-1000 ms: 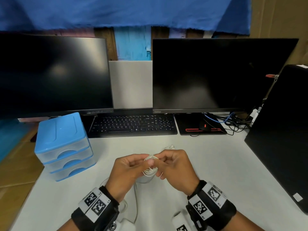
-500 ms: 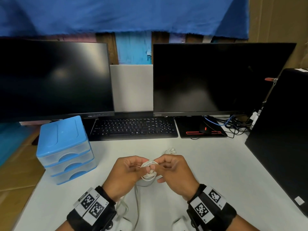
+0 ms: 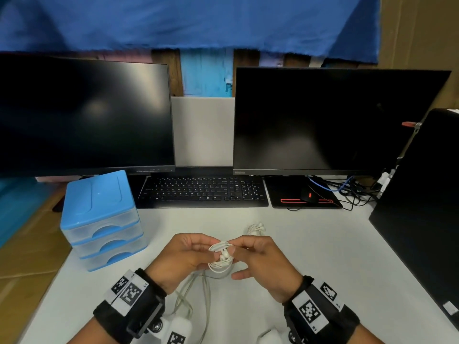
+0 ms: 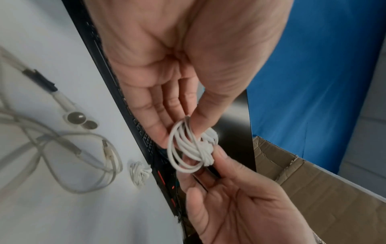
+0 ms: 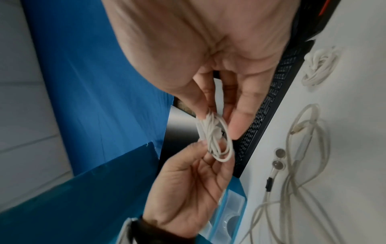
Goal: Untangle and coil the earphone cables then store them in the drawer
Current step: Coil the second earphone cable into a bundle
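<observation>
White coil point(image 3: 221, 256) sits between both hands, just above the desk point(image 3: 310, 256). The left hand point(image 3: 183, 259) and the right hand point(image 3: 263, 264) each pinch it. The blue drawers point(image 3: 101, 219) stand to the left.

- The coiled earphone cable point(image 3: 221, 256) looks like smooth white rubbery plastic with a slight sheen.
- The second coil point(image 3: 255, 229) on the desk has the same white, smooth coating.
- The loose earphones point(image 5: 300, 148) have a translucent, milky cable sheath and shiny metallic round earbud faces.
- The drawer unit point(image 3: 99, 219) is plastic: an opaque, glossy blue top and frosted, see-through drawer fronts.
- The desk top point(image 3: 310, 256) is a matt, smooth pale surface.
- The monitors point(image 3: 323, 120) have dark screens with a soft, satin reflection.
- The keyboard point(image 3: 203, 191) is matt black plastic.
- The blue cloth point(image 3: 198, 21) hanging behind looks woven and dull.
- The cardboard box point(image 4: 313, 189) is rough brown corrugated paper.
</observation>
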